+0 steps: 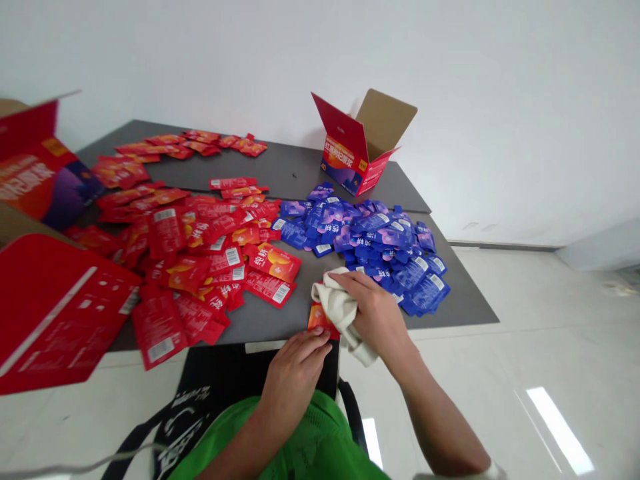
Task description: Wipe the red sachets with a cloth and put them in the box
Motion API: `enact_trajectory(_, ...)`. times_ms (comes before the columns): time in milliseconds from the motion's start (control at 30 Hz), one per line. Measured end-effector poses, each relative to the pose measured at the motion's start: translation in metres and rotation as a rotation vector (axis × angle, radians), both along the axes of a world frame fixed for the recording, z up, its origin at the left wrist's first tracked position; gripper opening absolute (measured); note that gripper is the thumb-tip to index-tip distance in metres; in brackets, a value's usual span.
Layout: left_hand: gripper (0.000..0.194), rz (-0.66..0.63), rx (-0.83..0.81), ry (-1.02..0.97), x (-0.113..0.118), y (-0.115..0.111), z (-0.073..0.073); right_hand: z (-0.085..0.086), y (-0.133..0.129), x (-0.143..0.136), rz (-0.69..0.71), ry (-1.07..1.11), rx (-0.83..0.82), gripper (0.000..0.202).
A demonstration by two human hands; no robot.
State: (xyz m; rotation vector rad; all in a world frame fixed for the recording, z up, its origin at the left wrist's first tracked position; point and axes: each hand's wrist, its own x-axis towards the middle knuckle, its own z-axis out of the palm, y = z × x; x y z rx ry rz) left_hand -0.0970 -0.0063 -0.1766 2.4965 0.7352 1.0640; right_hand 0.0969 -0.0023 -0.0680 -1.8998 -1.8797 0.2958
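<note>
Bunched in my right hand [376, 308] is a white cloth [340, 308], pressed onto a red pouch [319, 316] at the table's front edge. My left hand [299, 363] holds the lower end of that same pouch with its fingertips. The cloth covers much of the pouch's right side. Left of my hands spreads a heap of red pouches [213, 250], some with barcodes facing up. Just beyond my right hand lies a pile of blue pouches [380, 233].
An opened red and purple carton [345, 157] stands at the back of the grey table [285, 175]. Another open carton [60, 313] is at the left, partly out of view. More red pouches [200, 141] lie along the far left. A white wall [225, 60] rises behind.
</note>
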Motion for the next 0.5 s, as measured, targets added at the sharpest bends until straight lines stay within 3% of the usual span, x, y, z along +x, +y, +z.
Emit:
enact_trajectory(100,0.021,0.018,0.003,0.03,0.0,-0.002,0.002,-0.006,-0.031,-0.015,0.092,0.027,-0.098,0.054)
enact_trajectory(200,0.023,0.025,0.013,0.058,-0.001,-0.002,0.002,-0.022,-0.035,-0.02,0.107,0.057,-0.189,0.054)
enact_trajectory(333,0.022,-0.005,0.012,0.022,-0.001,-0.001,-0.001,-0.033,-0.002,-0.006,0.046,0.068,-0.122,0.052)
enact_trajectory(500,0.023,-0.008,0.011,0.014,0.0,-0.001,-0.006,-0.019,0.032,0.011,-0.016,-0.05,-0.072,0.057)
